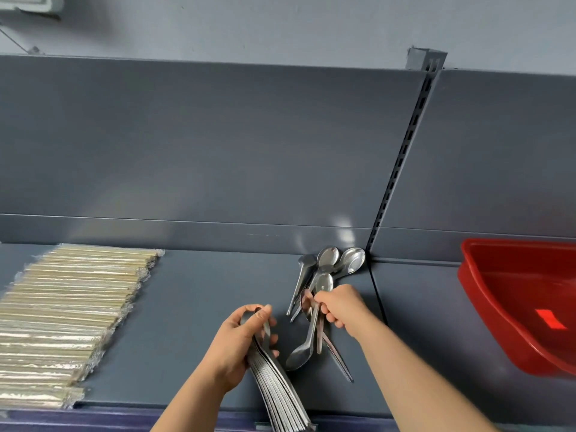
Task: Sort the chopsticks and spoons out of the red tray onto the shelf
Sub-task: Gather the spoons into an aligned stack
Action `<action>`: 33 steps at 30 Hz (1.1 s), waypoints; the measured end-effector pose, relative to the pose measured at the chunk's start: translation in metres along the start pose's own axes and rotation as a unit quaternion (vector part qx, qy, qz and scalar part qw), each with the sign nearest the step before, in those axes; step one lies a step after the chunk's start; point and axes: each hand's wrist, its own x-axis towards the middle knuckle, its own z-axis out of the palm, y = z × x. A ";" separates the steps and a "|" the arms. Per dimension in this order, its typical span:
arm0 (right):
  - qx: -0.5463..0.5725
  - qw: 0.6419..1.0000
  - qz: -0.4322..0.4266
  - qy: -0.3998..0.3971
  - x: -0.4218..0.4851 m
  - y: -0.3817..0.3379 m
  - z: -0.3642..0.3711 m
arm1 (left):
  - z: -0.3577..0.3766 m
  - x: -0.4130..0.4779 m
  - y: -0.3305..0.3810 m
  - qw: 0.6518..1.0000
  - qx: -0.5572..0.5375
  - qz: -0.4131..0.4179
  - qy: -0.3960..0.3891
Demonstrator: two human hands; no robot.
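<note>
Grey-blue metal shelf (202, 291) and its tall back panel (218, 135) fill most of the frame. At lower centre the left hand (238, 347) curls round a stack of nested stainless-steel spoons (274, 388), thumb over the bowls, handles fanning down to the bottom edge. Just right of it, the right hand (341, 307) is fisted about a handful of loose steel spoons (299, 357) that stick out crossed. Beyond its knuckles a small heap of further spoons (330, 263) lies against the back panel beside the slotted upright (399, 163). Rows of pale chopsticks in clear wrappers (68, 316) cover the shelf at the left. The red plastic tray (480, 294) sits at the right edge, well apart from both hands.

The spoons are stiff and smooth, so probably slippery. Nested, they should carry as one block if held at the necks, while the crossed handful may slide unless squared up. The wrapped chopsticks look light and apt to skid.

The tray's right side is cut off, so whether anything remains inside cannot be told. The stack's handle ends leave the frame, and the number of spoons in each hand is unclear.
</note>
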 end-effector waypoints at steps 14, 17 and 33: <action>0.235 0.961 -0.034 -0.140 -0.069 0.022 -0.016 | 0.008 0.011 -0.003 0.993 -0.093 0.078 0.011; 0.116 0.976 -0.049 -0.175 -0.071 0.027 -0.020 | 0.007 0.015 -0.003 0.991 -0.077 0.102 0.042; -0.167 0.978 -0.111 0.053 -0.042 0.034 -0.020 | -0.002 0.012 -0.005 0.998 -0.054 0.042 0.014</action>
